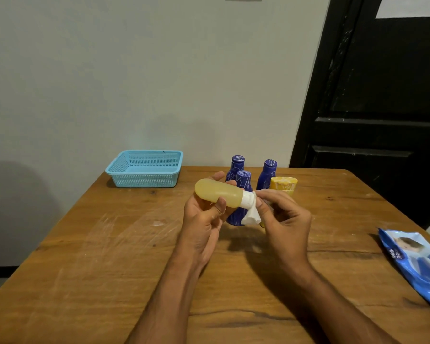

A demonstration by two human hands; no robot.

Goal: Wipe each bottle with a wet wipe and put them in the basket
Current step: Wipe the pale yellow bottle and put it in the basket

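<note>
Wooden table (109, 281) bearing basket (144, 170), bottles (267, 173), wipes pack (417, 261).

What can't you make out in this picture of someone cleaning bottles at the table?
- Head view: the lower part of the nearest blue bottle is hidden behind the held yellow bottle and the wet wipe.
- The yellow-capped bottle is mostly covered by the right hand.
- The wipes packet is cut off by the right edge; its print is too small to read.
- The basket floor is partly hidden by its near wall.

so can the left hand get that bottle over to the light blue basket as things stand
Probably yes. The left hand holds the translucent yellow plastic bottle, and only bare wooden table lies between it and the light blue perforated plastic basket.
</note>
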